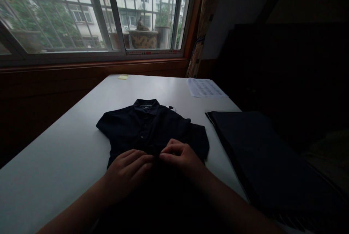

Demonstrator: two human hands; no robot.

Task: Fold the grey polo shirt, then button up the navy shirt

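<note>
A dark navy short-sleeved shirt (125, 128) lies front up on the white table (68, 143), its collar toward the window. Small buttons run down its front placket. At the middle of the shirt front, my right hand (181, 155) pinches the dark cloth between thumb and forefinger. Beside it, my left hand (128, 170) has its fingers pressed together on the same cloth, fingertips close to the right hand's. The lower part of the shirt is lost in deep shadow, so what lies under the fingertips is hard to make out.
A flat dark folded fabric or board (259, 154) covers the right side. Printed paper (205, 87) lies at the back right, a yellow note (123, 77) at the far left edge. A round black-and-white object (171, 108) shows behind the shirt's shoulder. A barred window (144, 54) is beyond.
</note>
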